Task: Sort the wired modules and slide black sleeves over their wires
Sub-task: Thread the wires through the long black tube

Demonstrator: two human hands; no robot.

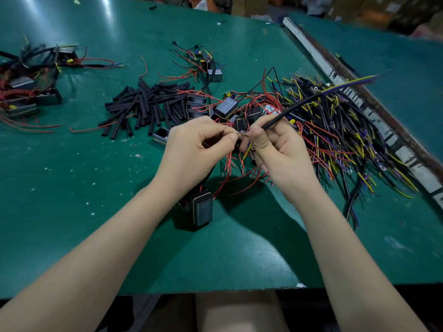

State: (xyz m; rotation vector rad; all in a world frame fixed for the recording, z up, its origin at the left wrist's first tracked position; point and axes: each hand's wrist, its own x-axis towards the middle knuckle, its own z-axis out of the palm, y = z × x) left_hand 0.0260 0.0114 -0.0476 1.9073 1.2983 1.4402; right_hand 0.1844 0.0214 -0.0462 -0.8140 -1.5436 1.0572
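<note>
Step judged in hand: sleeving, wire end being fed into sleeve. Black sleeved cable (297, 105) pinched in right hand (278, 149) between thumb and fingers, far end raised over harness pile (335, 130). Fine wire ends pinched by left hand (199, 144) fingertips, just beside right thumb (exact contact too small to tell). Module (202, 208) seen hanging below hands, over bench (72, 188). Loose sleeves (143, 104) heaped behind. Next move judged: wire tip aligned with sleeve mouth, sleeve slid along.

We see black sleeves (146, 104) heaped left of tangled red-wired modules (225, 107), with one module (202, 209) nearer us.
</note>
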